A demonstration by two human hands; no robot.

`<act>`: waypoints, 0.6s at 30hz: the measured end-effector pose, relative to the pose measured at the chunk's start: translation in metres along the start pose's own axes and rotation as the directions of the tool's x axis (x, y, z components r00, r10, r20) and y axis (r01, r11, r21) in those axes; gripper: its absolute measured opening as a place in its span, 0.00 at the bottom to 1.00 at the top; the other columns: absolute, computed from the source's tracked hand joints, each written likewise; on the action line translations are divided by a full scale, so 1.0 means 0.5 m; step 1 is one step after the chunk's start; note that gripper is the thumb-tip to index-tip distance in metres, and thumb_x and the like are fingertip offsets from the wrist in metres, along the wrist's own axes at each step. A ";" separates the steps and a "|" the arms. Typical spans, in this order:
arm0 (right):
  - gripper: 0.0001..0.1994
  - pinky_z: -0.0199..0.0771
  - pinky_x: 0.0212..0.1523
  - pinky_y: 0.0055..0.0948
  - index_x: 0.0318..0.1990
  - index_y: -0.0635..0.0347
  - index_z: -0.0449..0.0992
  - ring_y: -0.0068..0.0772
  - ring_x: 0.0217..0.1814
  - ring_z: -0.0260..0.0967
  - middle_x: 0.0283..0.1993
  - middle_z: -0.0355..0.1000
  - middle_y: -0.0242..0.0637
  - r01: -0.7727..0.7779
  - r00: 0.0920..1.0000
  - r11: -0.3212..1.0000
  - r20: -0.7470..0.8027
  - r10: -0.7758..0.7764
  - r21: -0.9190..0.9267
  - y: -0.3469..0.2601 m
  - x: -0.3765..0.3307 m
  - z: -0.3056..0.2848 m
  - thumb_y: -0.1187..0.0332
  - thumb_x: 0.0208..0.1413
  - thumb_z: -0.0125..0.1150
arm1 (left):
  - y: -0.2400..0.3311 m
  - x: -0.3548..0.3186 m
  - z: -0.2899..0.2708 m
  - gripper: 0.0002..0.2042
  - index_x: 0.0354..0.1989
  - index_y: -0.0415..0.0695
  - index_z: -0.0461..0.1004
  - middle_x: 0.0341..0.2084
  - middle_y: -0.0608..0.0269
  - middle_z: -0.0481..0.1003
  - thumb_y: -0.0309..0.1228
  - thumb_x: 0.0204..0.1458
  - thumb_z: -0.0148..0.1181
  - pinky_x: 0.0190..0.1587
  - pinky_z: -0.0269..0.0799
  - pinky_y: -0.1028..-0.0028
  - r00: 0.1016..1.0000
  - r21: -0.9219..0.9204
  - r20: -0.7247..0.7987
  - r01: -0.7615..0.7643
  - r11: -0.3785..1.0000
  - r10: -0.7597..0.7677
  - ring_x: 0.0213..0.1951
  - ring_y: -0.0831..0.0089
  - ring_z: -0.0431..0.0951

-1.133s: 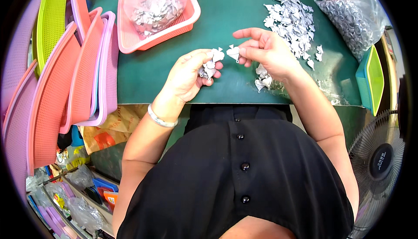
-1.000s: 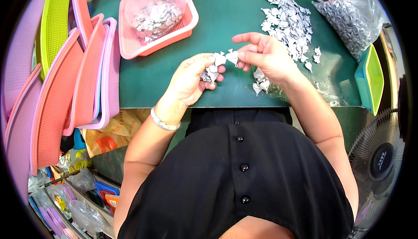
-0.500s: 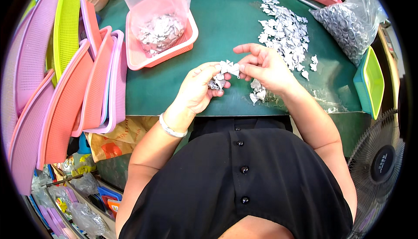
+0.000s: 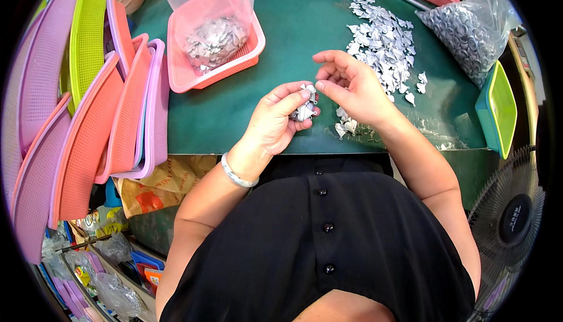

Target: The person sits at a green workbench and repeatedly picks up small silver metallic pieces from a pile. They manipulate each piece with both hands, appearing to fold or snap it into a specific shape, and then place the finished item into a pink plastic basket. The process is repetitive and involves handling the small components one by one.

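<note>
My left hand (image 4: pixel 274 118) is closed around several small silver metal charms (image 4: pixel 305 110), flat pieces with a little loop at the tip, pinched between thumb and fingers. Just to its right hovers my right hand (image 4: pixel 352 86), its index finger stretched out and its thumb apart, close to the held charms; no piece shows in it, though its curled fingers are partly hidden. Under the right hand, a few loose charms (image 4: pixel 346 124) lie near the table's front edge. Beyond it spreads a larger pile of charms (image 4: pixel 384 43) on the green table (image 4: pixel 293 35).
A pink basket (image 4: pixel 217 79) at the back left holds a clear bag of charms (image 4: pixel 216 39). Colourful plastic baskets (image 4: pixel 88 140) crowd the left. At right are a bag of grey ring-like parts (image 4: pixel 460 35), a green-yellow basket (image 4: pixel 498 111) and a fan (image 4: pixel 510 222).
My left hand has moved slightly right, and the charms now sit deeper in its grip. The right hand has risen a little, its thumb and fingers drawn away from the piece it was touching.
</note>
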State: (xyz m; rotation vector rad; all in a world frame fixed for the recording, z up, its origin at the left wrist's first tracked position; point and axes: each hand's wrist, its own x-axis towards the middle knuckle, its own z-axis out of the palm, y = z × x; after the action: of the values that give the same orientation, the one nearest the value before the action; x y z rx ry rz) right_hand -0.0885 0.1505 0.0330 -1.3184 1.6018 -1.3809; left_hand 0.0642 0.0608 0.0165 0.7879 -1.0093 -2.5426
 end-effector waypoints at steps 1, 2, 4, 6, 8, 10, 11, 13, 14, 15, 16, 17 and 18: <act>0.17 0.69 0.36 0.18 0.50 0.66 0.65 0.17 0.32 0.66 0.31 0.69 0.30 0.020 1.000 0.997 0.004 -0.020 0.068 0.003 0.001 0.000 0.78 0.51 0.56 | 0.000 -0.001 0.003 0.08 0.40 0.40 0.72 0.32 0.61 0.74 0.28 0.52 0.55 0.23 0.71 0.79 1.000 0.012 0.001 -0.009 1.000 0.009 0.28 0.72 0.76; 0.17 0.69 0.38 0.19 0.50 0.67 0.65 0.19 0.33 0.67 0.31 0.70 0.32 -0.002 0.999 0.979 0.042 -0.006 0.206 0.004 0.001 0.004 0.78 0.51 0.55 | -0.001 -0.002 0.005 0.08 0.40 0.40 0.72 0.31 0.61 0.74 0.28 0.52 0.55 0.23 0.71 0.79 1.000 0.028 -0.002 -0.025 0.999 0.025 0.28 0.72 0.75; 0.17 0.69 0.37 0.19 0.50 0.67 0.65 0.19 0.33 0.67 0.32 0.70 0.33 -0.063 0.998 0.970 0.045 0.054 0.235 0.000 0.003 0.005 0.79 0.51 0.55 | -0.005 -0.006 0.007 0.08 0.40 0.40 0.72 0.31 0.62 0.74 0.28 0.52 0.56 0.23 0.70 0.80 0.998 0.059 -0.008 -0.056 0.997 0.057 0.27 0.73 0.75; 0.17 0.68 0.34 0.19 0.49 0.68 0.65 0.18 0.32 0.67 0.31 0.71 0.32 -0.114 0.993 0.961 0.039 0.108 0.253 -0.001 0.003 0.004 0.78 0.50 0.55 | -0.008 -0.007 0.006 0.09 0.41 0.40 0.72 0.31 0.62 0.74 0.27 0.53 0.55 0.22 0.69 0.80 0.996 0.077 -0.002 -0.084 0.994 0.085 0.27 0.73 0.75; 0.17 0.66 0.28 0.17 0.48 0.70 0.66 0.17 0.29 0.66 0.29 0.71 0.31 -0.155 0.988 0.953 0.024 0.154 0.259 0.001 0.002 0.004 0.77 0.49 0.56 | -0.010 -0.009 0.007 0.09 0.42 0.41 0.72 0.31 0.62 0.75 0.27 0.53 0.55 0.22 0.69 0.80 0.994 0.081 -0.007 -0.104 0.991 0.105 0.27 0.73 0.75; 0.17 0.67 0.29 0.18 0.49 0.67 0.66 0.17 0.30 0.66 0.30 0.71 0.31 -0.181 0.983 0.953 0.063 0.171 0.242 -0.003 -0.001 0.002 0.77 0.50 0.56 | -0.010 -0.013 0.012 0.10 0.43 0.41 0.72 0.31 0.62 0.75 0.27 0.53 0.55 0.22 0.68 0.80 0.992 0.072 -0.025 -0.119 0.990 0.121 0.27 0.74 0.75; 0.17 0.67 0.30 0.18 0.49 0.66 0.66 0.17 0.30 0.66 0.30 0.71 0.30 -0.194 0.980 0.953 0.082 0.180 0.233 -0.005 -0.002 0.002 0.77 0.50 0.56 | -0.009 -0.013 0.011 0.10 0.44 0.41 0.71 0.31 0.62 0.75 0.26 0.53 0.55 0.22 0.68 0.80 0.994 0.067 -0.013 -0.109 0.992 0.110 0.27 0.74 0.75; 0.17 0.66 0.29 0.17 0.48 0.66 0.66 0.17 0.29 0.65 0.30 0.70 0.30 -0.193 0.981 0.935 0.061 0.183 0.298 -0.008 -0.003 0.001 0.76 0.50 0.56 | -0.007 -0.015 0.008 0.11 0.45 0.41 0.71 0.31 0.61 0.75 0.26 0.53 0.55 0.22 0.68 0.81 0.996 0.055 0.012 -0.089 0.995 0.088 0.27 0.74 0.75; 0.16 0.65 0.29 0.17 0.48 0.66 0.66 0.17 0.28 0.65 0.29 0.70 0.29 -0.191 0.981 0.925 0.051 0.185 0.329 -0.009 -0.003 0.001 0.76 0.50 0.56 | -0.006 -0.016 0.007 0.11 0.45 0.41 0.71 0.31 0.61 0.75 0.26 0.53 0.55 0.21 0.68 0.81 0.997 0.062 0.005 -0.083 0.995 0.083 0.27 0.74 0.75; 0.16 0.65 0.28 0.17 0.48 0.67 0.66 0.16 0.28 0.65 0.29 0.70 0.29 -0.180 0.983 0.924 0.032 0.180 0.336 -0.010 -0.003 0.000 0.76 0.49 0.56 | -0.003 -0.018 0.008 0.11 0.44 0.41 0.71 0.30 0.61 0.75 0.26 0.53 0.55 0.21 0.67 0.81 0.997 0.069 -0.002 -0.079 0.994 0.079 0.27 0.74 0.75; 0.16 0.64 0.27 0.16 0.47 0.68 0.66 0.16 0.27 0.64 0.28 0.70 0.30 -0.168 0.985 0.924 0.013 0.174 0.343 -0.010 -0.004 0.000 0.77 0.49 0.55 | -0.002 -0.019 0.007 0.10 0.44 0.40 0.71 0.30 0.61 0.75 0.26 0.53 0.55 0.21 0.67 0.82 0.997 0.076 -0.008 -0.075 0.994 0.075 0.27 0.74 0.74; 0.16 0.63 0.26 0.16 0.47 0.69 0.66 0.16 0.27 0.64 0.27 0.70 0.30 -0.156 0.986 0.924 -0.006 0.169 0.349 -0.010 -0.004 -0.001 0.77 0.49 0.55 | 0.000 -0.018 0.005 0.10 0.43 0.40 0.71 0.30 0.61 0.75 0.26 0.53 0.55 0.21 0.67 0.82 0.997 0.085 -0.008 -0.078 0.993 0.079 0.26 0.75 0.74; 0.16 0.63 0.27 0.16 0.47 0.69 0.66 0.16 0.27 0.64 0.27 0.70 0.30 -0.152 0.987 0.925 -0.004 0.163 0.348 -0.010 -0.005 -0.001 0.77 0.48 0.55 | 0.001 -0.018 0.002 0.09 0.42 0.40 0.71 0.29 0.61 0.74 0.26 0.52 0.55 0.20 0.66 0.82 0.996 0.092 -0.010 -0.082 0.992 0.084 0.26 0.75 0.74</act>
State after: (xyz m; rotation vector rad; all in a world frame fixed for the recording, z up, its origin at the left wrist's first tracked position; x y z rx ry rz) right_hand -0.0867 0.1530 0.0377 -0.9418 1.3720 -1.5077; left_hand 0.0709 0.0650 0.0206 0.7704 -1.1372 -2.4325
